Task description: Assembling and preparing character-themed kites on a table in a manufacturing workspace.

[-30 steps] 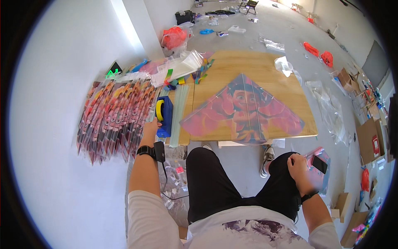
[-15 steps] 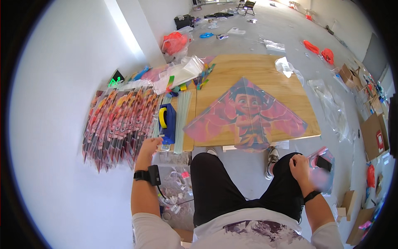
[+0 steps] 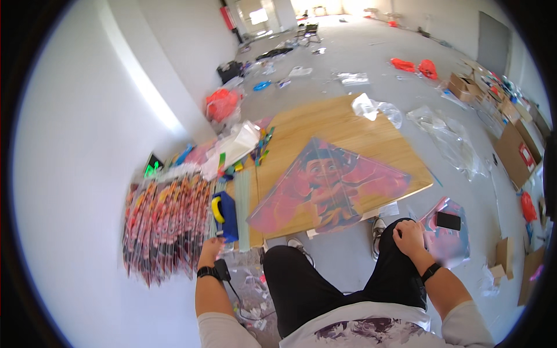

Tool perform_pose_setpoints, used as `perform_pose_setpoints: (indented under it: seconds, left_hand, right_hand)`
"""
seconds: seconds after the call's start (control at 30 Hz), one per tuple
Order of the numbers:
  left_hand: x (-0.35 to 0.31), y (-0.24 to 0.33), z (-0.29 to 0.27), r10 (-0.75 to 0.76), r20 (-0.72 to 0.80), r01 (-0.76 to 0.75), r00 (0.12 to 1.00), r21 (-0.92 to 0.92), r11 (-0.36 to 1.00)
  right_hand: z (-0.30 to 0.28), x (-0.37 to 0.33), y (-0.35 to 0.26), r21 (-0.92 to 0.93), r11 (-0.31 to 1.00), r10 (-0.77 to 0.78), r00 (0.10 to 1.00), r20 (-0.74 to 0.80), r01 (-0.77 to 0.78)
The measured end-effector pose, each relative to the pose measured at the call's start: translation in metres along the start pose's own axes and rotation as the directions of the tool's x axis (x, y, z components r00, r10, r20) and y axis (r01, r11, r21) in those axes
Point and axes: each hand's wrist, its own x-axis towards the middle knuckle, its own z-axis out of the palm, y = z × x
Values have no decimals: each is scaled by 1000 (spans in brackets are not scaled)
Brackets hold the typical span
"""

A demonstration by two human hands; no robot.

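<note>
At the near end of a blue tape dispenser [image 3: 228,220] with a yellow core [image 3: 217,209] is my left hand [image 3: 212,248]. Its fingertips are pinched together; whatever is between them is too small to make out. My right hand [image 3: 409,236] rests on my right knee, fingers loosely bent and apart, holding nothing. A triangular kite [image 3: 333,188] with a pink and red cartoon figure lies on the wooden table [image 3: 301,124], its lower part reaching the near edge. Beside the dispenser lies a bundle of thin pale rods [image 3: 245,203].
Many folded printed kites [image 3: 165,223] hang in a row at the left. White plastic sheets [image 3: 235,145] and coloured strips [image 3: 264,145] lie at the table's far left. A phone [image 3: 448,221] sits on a printed sheet at the right. Cardboard boxes [image 3: 513,153] and plastic wrap [image 3: 447,139] litter the floor.
The view has tilted up and turned, so the table and kite appear lower and slanted. My left hand stays by the dispenser; my right hand stays on the knee.
</note>
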Motion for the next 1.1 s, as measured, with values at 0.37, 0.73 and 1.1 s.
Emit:
perform_pose_setpoints:
  seconds: [0.37, 0.73, 1.1]
  left_hand:
    - [3, -41, -23, 11, 102, -64, 995, 530, 845]
    - [-251, 224, 179, 865, 41, -842, 501, -210, 497]
    - [-315, 259, 226, 917, 47, -867, 396, -310, 390]
  right_hand:
    - [6, -1, -1, 89, 993, -73, 997, -9, 73]
    - [-54, 43, -87, 728, 684, -121, 990, 66, 35]
    - [-109, 49, -131, 862, 484, -281, 960, -13, 153]
